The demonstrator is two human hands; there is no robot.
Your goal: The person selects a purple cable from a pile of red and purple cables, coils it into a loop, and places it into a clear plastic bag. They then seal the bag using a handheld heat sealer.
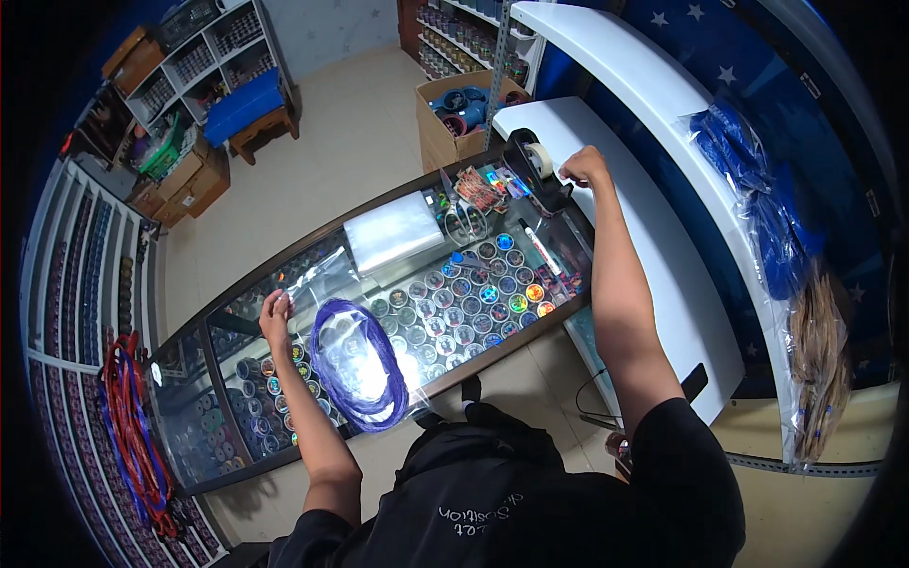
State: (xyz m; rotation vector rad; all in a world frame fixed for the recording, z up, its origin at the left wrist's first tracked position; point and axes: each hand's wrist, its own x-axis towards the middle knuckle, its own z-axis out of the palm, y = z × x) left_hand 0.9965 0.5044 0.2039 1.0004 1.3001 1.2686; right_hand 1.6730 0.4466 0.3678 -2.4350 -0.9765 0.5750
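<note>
A coil of purple cord (363, 414) lies in a clear plastic bag (327, 275) on the glass counter (445, 374). At the bag's upper left, my left hand (276, 314) is closed, its fingertips pinching the clear plastic. My right hand (587, 168) is raised at the far right, fingers curled together beside a black tape dispenser (542, 189). A roll of pale tape (541, 160) sits in the dispenser. Whatever my right fingers hold is too small to make out.
White plastic sheets (393, 232), scissors (465, 223) and a marker (543, 249) lie on the counter. Many round discs (464, 334) show under its glass. A cardboard box (437, 142) stands beyond. White curved panels (653, 256) flank the right; red and blue cords (133, 426) hang left.
</note>
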